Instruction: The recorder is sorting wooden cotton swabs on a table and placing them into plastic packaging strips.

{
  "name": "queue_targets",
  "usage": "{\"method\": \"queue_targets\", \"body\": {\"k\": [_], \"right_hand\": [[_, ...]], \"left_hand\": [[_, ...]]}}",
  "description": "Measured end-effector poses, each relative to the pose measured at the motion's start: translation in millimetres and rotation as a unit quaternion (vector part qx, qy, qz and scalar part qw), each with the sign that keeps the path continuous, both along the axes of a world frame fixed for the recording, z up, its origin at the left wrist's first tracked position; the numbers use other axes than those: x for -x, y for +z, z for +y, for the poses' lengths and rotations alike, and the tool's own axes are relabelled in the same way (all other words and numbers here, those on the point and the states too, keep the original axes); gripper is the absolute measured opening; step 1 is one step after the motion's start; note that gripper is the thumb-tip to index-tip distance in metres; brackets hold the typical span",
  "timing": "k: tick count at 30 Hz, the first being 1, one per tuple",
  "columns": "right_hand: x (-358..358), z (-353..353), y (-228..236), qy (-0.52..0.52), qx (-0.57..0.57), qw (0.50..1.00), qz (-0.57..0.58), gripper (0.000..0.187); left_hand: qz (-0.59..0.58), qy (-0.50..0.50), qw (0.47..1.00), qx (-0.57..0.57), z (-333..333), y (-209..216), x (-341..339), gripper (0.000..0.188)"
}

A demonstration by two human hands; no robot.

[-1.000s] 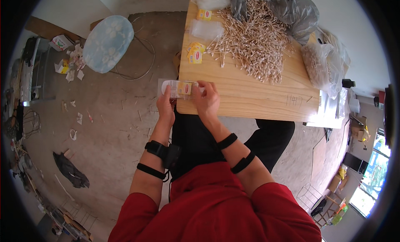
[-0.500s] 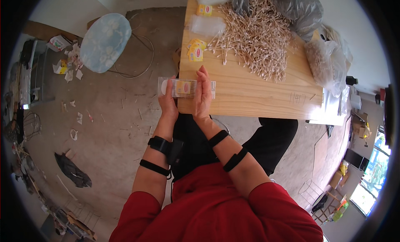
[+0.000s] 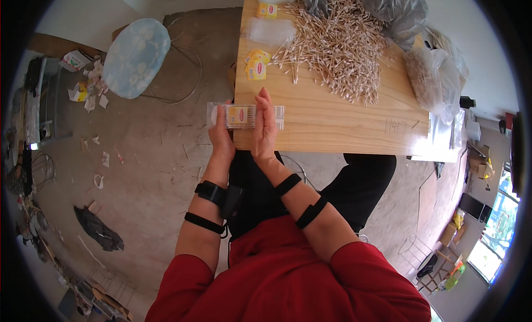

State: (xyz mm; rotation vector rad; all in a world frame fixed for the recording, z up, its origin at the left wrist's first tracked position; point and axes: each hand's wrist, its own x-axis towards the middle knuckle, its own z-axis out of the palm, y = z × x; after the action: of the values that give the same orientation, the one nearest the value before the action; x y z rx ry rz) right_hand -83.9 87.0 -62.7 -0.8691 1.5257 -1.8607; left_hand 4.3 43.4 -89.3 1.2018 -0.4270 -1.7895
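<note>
Over the table's left front corner is a clear flat packet of cotton swabs [image 3: 239,116] with a yellow label on its front. My left hand [image 3: 221,137] grips its left part, thumb on top and the other fingers hidden beneath. Across the packet's right part lies my right hand [image 3: 264,129], its fingers stretched out and close together, pointing away from me. A white printed end of the packet shows to the right of that hand. Just beyond, several yellow printed cards [image 3: 256,65] lie on the table.
A large heap of loose cotton swabs [image 3: 338,45] covers the far part of the wooden table [image 3: 327,128]. Clear plastic bags [image 3: 271,31] lie at its left edge, grey bags [image 3: 399,17] behind the heap. A blue patterned stool [image 3: 137,57] stands left, near floor litter.
The right hand has shifted slightly left along the packet, and its fingers remain stretched. The left hand keeps its grip. The whole view has shifted a little.
</note>
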Motion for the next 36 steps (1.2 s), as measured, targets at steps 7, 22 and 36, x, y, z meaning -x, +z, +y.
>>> {"method": "queue_targets", "body": {"k": [7, 22, 36], "right_hand": [[1.4, -0.7, 2.8, -0.037, -0.036, 0.995, 0.09, 0.03], [150.6, -16.7, 12.8, -0.111, -0.321, 0.876, 0.342, 0.012], [217.8, 92.7, 26.8, -0.115, -0.252, 0.888, 0.367, 0.01]], "left_hand": [[0.0, -0.022, 1.0, 0.01, -1.0, -3.9, 2.4, 0.047], [-0.211, 0.01, 0.974, 0.075, 93.1, 35.5, -92.4, 0.029], [-0.417, -0.269, 0.719, 0.487, 33.7, 68.9, 102.8, 0.019]]}}
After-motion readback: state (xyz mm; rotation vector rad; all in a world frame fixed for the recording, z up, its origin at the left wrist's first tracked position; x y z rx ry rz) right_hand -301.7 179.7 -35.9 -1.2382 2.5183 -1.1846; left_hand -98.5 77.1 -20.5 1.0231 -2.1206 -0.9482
